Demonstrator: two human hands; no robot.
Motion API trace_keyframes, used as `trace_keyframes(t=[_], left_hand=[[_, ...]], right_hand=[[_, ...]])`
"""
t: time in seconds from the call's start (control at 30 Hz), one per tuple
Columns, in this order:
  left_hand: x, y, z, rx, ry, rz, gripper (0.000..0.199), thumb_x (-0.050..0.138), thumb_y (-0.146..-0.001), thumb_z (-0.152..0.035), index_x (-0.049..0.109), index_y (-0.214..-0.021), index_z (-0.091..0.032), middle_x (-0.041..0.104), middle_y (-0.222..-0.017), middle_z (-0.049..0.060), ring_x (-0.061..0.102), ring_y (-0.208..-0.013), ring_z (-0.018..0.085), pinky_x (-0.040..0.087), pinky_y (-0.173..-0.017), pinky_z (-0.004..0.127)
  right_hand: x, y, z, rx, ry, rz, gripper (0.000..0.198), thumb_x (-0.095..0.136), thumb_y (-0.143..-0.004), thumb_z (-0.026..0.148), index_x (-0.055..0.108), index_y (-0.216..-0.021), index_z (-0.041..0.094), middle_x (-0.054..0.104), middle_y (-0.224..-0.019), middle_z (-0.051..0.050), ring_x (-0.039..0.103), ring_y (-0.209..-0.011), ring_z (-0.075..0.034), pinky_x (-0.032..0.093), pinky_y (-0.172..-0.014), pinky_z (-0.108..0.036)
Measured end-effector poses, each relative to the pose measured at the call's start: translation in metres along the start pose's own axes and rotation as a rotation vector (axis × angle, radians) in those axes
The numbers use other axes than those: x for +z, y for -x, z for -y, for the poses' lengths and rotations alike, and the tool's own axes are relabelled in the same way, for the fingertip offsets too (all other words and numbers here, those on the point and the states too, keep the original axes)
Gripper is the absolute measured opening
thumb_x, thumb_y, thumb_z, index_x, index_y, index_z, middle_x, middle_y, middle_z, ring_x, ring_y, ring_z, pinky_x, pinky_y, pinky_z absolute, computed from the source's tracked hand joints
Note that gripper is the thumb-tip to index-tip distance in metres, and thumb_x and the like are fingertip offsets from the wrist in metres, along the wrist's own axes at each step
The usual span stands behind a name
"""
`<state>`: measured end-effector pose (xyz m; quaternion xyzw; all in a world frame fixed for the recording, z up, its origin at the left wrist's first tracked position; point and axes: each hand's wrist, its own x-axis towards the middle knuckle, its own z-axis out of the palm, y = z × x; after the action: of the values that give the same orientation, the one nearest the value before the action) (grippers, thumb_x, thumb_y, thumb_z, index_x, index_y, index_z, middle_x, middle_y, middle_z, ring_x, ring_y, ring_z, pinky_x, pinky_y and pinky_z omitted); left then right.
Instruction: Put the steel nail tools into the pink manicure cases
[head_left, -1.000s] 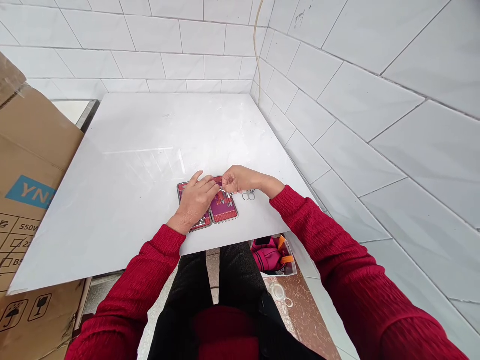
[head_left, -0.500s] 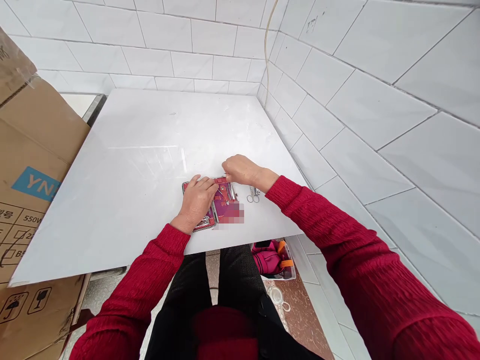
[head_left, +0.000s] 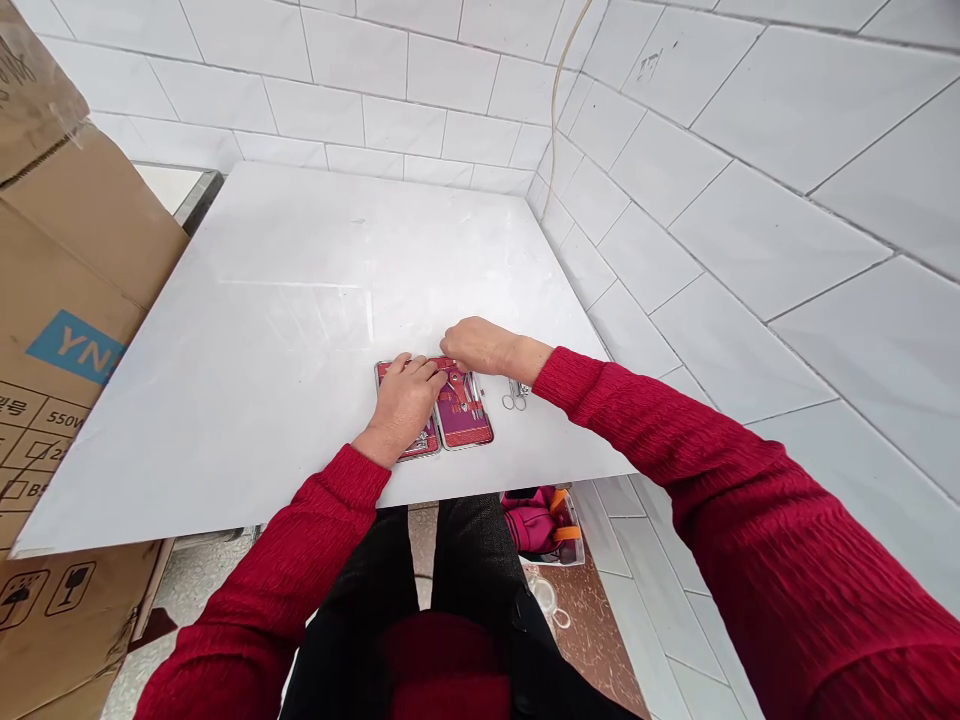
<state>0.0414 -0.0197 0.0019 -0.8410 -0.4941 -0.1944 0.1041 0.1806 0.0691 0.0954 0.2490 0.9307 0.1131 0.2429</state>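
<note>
A red and purple manicure case (head_left: 466,437) lies unfolded on the white table, with small metal nail tools tucked in its slots. Across its left half rests my left hand (head_left: 406,400), fingers stretched out over the lining and reaching the middle fold. My right hand (head_left: 476,345) is closed in a pinch at the far edge of the right half; whatever is between its fingertips is hidden. Just right of the case, a pair of small scissors (head_left: 514,402) lies on the table beside a nail clipper (head_left: 524,389), partly covered by my right wrist.
The white tabletop (head_left: 300,240) meets tiled walls at the back and right. Cardboard boxes (head_left: 67,260) stand along the left edge. Under the front edge sits a clear bin (head_left: 574,550) with pink and orange items. A pale cable (head_left: 555,110) hangs in the corner.
The camera view has shifted slightly, so the case and scissors appear a little further right. Both hands stay at the case, the right one still pinched at its far edge.
</note>
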Motion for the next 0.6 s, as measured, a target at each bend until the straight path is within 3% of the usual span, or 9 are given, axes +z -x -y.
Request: trace_keyframes(t=[0.6], left_hand=[[0.001, 0.001, -0.001, 0.005, 0.047, -0.039, 0.021, 0.050, -0.098, -0.011, 0.069, -0.095, -0.021, 0.073, -0.100, 0.008, 0.062, -0.101, 0.027, 0.045, -0.096, 0.046]], right_hand=[[0.029, 0.002, -0.001, 0.092, -0.274, -0.175, 0.020, 0.052, -0.096, 0.014, 0.072, -0.098, 0.011, 0.071, -0.102, -0.014, 0.061, -0.084, -0.021, 0.029, -0.067, -0.031]])
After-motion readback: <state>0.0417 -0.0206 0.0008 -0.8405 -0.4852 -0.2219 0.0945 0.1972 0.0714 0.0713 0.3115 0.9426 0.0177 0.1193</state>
